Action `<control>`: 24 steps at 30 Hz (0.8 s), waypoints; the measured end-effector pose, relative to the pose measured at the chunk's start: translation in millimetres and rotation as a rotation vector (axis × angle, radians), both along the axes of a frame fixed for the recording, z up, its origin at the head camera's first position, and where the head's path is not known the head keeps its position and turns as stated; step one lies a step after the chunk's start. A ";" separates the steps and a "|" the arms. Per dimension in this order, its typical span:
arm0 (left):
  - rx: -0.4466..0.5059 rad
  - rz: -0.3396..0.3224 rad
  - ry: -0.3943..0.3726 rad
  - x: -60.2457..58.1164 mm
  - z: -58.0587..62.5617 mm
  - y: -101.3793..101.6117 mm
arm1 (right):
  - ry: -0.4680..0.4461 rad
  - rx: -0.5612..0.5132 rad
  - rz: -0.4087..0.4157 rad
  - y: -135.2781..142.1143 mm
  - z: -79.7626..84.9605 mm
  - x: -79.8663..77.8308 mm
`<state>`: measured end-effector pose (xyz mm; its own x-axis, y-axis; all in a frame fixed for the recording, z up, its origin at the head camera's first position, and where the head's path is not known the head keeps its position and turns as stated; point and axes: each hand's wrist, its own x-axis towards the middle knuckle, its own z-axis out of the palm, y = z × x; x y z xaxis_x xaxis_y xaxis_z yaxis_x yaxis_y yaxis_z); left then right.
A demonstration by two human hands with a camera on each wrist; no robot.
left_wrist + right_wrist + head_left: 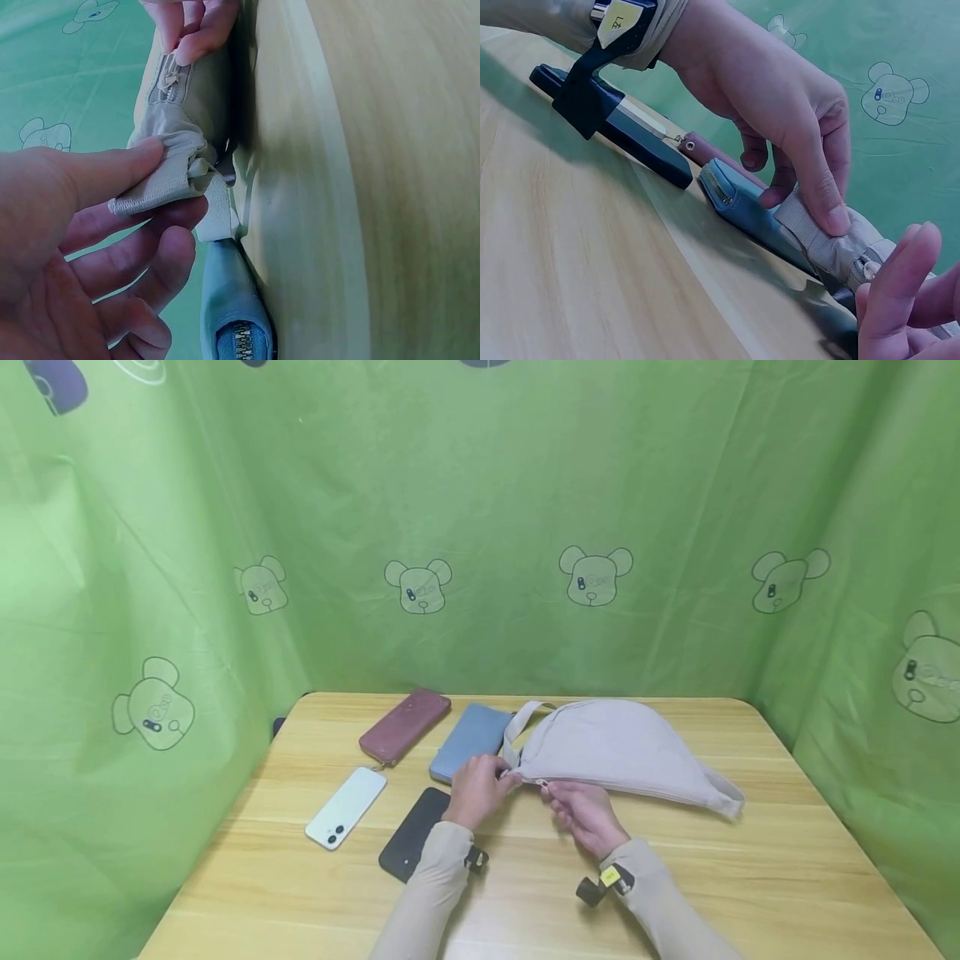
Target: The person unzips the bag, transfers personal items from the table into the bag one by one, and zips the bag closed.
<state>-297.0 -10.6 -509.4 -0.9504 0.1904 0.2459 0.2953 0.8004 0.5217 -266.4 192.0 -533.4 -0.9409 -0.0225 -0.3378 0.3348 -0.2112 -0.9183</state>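
A pale grey waist bag [618, 745] lies with its zip along the near edge. Its left end tab is pinched between the thumb and fingers of my left hand [478, 792]; the left wrist view shows the folded webbing [161, 184] between thumb and forefinger. My right hand [588, 817] pinches the zip pull close to the same end, with thumb and forefinger together there. Metal zip teeth [172, 88] show between the two hands. Behind my left hand, a blue zipped wallet [472, 739] lies by the bag's strap [517, 731].
Left of the bag are a maroon wallet [405, 725], a white phone [347, 807] and a black phone [416, 835], the last partly under my left forearm. The wooden table [787, 860] meets a green curtain [510, 643] at its back and sides.
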 end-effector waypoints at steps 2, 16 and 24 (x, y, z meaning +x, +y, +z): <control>0.015 0.003 -0.004 -0.5 -0.4 -1.5 | -0.007 -0.005 -0.009 2.0 -0.3 -0.2; 0.026 -0.004 -0.010 -3.3 1.0 -9.5 | -0.023 -0.184 0.037 5.2 1.2 2.6; 0.031 -0.006 0.004 -2.9 1.5 -9.2 | -0.032 -0.155 0.013 3.4 -1.2 1.1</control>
